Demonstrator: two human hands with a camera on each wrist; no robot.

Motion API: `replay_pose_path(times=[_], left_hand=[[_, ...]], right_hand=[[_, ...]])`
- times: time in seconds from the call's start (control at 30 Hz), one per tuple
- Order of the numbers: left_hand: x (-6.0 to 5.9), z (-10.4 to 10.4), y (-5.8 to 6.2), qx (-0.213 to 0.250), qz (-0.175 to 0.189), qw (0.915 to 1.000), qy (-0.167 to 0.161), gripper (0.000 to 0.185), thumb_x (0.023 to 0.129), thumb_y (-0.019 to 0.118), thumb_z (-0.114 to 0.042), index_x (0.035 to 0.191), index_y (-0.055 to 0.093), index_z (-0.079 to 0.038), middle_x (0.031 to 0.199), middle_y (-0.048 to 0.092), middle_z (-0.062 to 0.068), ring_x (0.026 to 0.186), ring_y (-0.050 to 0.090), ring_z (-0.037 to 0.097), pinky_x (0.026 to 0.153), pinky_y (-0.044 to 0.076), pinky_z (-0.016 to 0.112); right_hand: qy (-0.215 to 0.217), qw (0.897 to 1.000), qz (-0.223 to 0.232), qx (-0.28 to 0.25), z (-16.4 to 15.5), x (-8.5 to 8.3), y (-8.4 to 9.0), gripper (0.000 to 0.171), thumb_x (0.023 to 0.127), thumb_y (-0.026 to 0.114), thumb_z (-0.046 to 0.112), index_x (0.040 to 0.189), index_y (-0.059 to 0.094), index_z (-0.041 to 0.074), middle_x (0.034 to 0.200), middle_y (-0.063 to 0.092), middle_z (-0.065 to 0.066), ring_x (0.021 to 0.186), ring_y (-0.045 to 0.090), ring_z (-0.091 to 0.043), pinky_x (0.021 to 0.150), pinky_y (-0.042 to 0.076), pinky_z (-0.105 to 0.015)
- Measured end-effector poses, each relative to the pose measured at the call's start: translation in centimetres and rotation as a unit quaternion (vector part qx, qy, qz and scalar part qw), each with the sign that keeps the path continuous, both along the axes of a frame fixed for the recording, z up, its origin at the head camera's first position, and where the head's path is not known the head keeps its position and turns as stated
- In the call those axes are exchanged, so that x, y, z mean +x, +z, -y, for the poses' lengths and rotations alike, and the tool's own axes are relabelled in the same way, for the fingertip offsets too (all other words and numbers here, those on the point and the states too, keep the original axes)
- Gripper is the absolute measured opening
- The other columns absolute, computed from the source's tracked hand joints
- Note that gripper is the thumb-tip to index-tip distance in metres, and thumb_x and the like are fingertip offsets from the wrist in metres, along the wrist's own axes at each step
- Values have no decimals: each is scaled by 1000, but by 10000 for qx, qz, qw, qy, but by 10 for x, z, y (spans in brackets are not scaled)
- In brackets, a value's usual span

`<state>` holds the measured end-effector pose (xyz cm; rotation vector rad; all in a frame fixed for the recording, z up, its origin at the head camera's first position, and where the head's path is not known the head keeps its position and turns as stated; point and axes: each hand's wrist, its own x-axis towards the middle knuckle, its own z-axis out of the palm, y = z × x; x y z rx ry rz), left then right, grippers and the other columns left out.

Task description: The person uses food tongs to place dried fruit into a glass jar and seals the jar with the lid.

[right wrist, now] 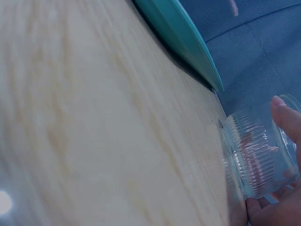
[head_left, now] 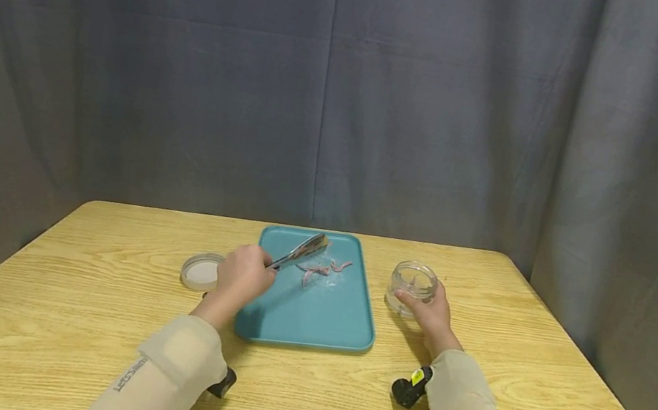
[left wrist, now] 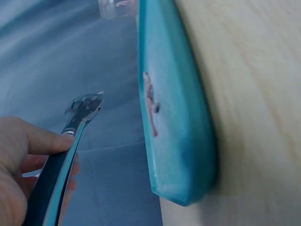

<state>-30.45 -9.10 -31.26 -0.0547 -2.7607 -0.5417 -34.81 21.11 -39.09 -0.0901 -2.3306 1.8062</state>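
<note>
My left hand (head_left: 243, 273) grips metal tongs (head_left: 303, 250) over the far half of a teal tray (head_left: 312, 322). In the left wrist view, the slotted tongs' tips stand close together, above the tray surface. Pinkish, thin strips (head_left: 318, 272) lie on the tray, with whitish residue around them. My right hand (head_left: 433, 314) holds an uncapped glass jar (head_left: 396, 302) by its side, thumb toward the rim. Through the jar's ribbed wall in the right wrist view, pinkish pieces (right wrist: 251, 157) show inside. Another pinkish strip (right wrist: 233, 6) appears past the tray edge at the top of that view.
A round lid (head_left: 202, 271) lies on the wooden table (head_left: 296, 403) left of the tray, partly behind my left hand. Grey curtains (head_left: 348, 92) hang behind the table and along its sides. The jar stands to the right of the tray.
</note>
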Motion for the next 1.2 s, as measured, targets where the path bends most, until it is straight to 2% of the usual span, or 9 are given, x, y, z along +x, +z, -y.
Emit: replay_pose_path(times=[0.17, 0.43, 0.63, 0.83, 1.0, 1.2], left_hand=[[-3, -4, 9, 104, -181, 9997, -84, 15, 74, 61, -18, 60, 65, -15, 60, 54, 1, 53, 46, 18, 43, 34, 32], [-3, -21, 20, 421, -283, 9985, -206, 11, 76, 61, -19, 69, 69, -15, 60, 55, -2, 53, 45, 17, 43, 33, 30], [-1, -38, 25, 524, -380, 9973, -345, 16, 78, 60, -19, 63, 66, -15, 53, 50, -4, 48, 41, 15, 40, 29, 28], [0, -52, 30, 508, -313, 9965, -580, 20, 80, 58, -18, 61, 64, -16, 46, 48, -4, 40, 38, 13, 36, 24, 25], [-1, -64, 33, 529, -266, 9961, -649, 19, 81, 58, -20, 64, 66, -17, 48, 50, -6, 41, 42, 13, 36, 27, 25], [-2, -77, 29, 501, -270, 9954, -773, 16, 80, 58, -19, 68, 68, -18, 52, 52, -8, 44, 43, 13, 37, 30, 26]], right_hand=[[0, 10000, -3, -17, 0, 0, 0, 85, 74, 68, 22, 137, 12, 5, 134, 23, -21, 122, 21, -35, 96, 16, -47], [11, 10000, 72, -51, 0, 2, 2, 86, 74, 68, 22, 137, 12, 5, 135, 23, -21, 122, 21, -35, 96, 16, -47], [6, 9999, 95, -54, 0, 2, 2, 86, 74, 68, 22, 137, 12, 5, 135, 23, -21, 122, 20, -35, 96, 15, -47], [25, 9999, 119, -63, 1, 2, 3, 87, 74, 68, 23, 137, 10, 5, 135, 21, -21, 123, 18, -36, 96, 13, -47], [42, 10000, 31, -81, 0, 1, 3, 86, 74, 68, 22, 137, 11, 4, 135, 22, -21, 122, 19, -35, 97, 14, -46], [29, 9999, -46, -144, 0, 1, 1, 83, 74, 68, 20, 136, 15, 3, 132, 25, -22, 120, 23, -35, 96, 17, -46]])
